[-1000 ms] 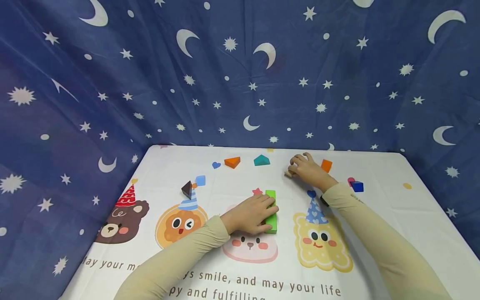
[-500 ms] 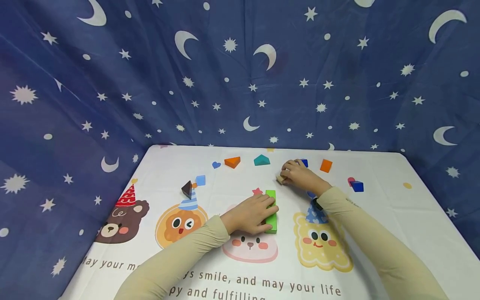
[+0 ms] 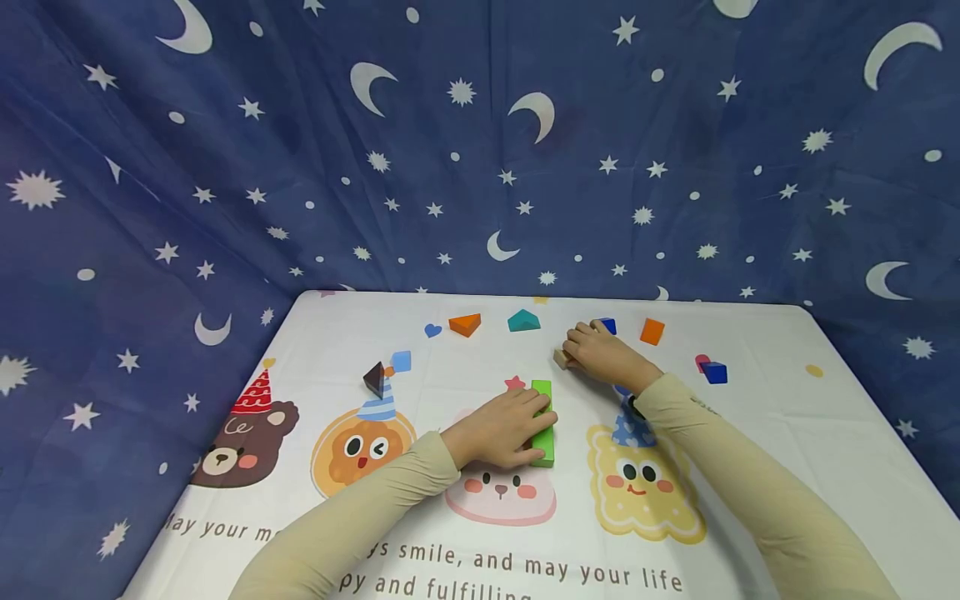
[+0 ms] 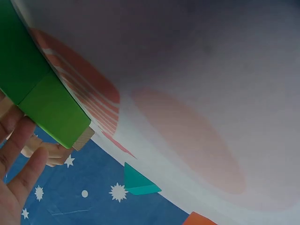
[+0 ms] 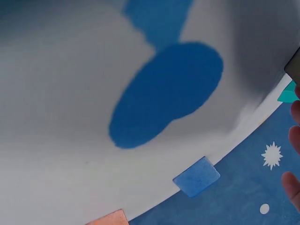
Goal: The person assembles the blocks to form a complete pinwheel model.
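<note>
My left hand (image 3: 501, 427) holds a long bright green block (image 3: 543, 425), its fingers over the block's left side and top. In the left wrist view the green block (image 4: 54, 110) fills the left edge, with fingers (image 4: 28, 176) beside it. My right hand (image 3: 609, 357) pinches a small natural wood block (image 3: 562, 359) on the cloth, beyond the green block's far end. Part of the wood block (image 4: 84, 138) shows past the green block in the left wrist view. Only a dark corner of it and some fingertips (image 5: 294, 138) appear at the right wrist view's edge.
Along the back lie an orange triangular block (image 3: 465, 324), a teal block (image 3: 523, 321), a blue block (image 3: 609, 326) and an orange rectangular block (image 3: 652, 332). Another blue block (image 3: 715, 372) lies at right, a dark triangular block (image 3: 374, 380) at left. A starry curtain (image 3: 480, 150) stands behind.
My right hand has moved left and slightly nearer with the wood block, uncovering the blue block behind it. In the last half second it has barely moved. My left hand stays on the green block.
</note>
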Action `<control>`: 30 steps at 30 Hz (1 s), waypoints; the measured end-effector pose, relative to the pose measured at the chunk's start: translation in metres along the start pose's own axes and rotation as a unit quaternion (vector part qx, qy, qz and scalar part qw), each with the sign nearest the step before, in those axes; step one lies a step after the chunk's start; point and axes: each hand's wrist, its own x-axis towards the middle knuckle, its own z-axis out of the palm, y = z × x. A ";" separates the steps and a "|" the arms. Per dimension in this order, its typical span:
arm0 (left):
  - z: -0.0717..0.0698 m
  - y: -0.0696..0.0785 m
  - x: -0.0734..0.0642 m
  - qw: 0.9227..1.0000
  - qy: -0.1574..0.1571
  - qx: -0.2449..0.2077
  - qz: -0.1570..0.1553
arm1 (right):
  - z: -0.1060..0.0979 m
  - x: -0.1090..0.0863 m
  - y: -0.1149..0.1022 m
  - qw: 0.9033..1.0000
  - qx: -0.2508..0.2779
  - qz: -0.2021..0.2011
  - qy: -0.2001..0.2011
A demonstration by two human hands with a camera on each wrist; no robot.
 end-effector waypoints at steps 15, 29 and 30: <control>0.000 -0.001 -0.001 1.000 0.020 0.003 0.007 | 0.000 0.011 -0.021 0.998 0.066 0.005 0.005; 0.003 -0.003 0.000 1.000 0.021 -0.002 0.007 | -0.015 0.014 -0.020 0.991 0.106 0.023 -0.082; 0.003 -0.003 0.000 1.000 0.020 -0.003 0.007 | -0.016 0.013 -0.019 0.992 0.101 0.017 -0.078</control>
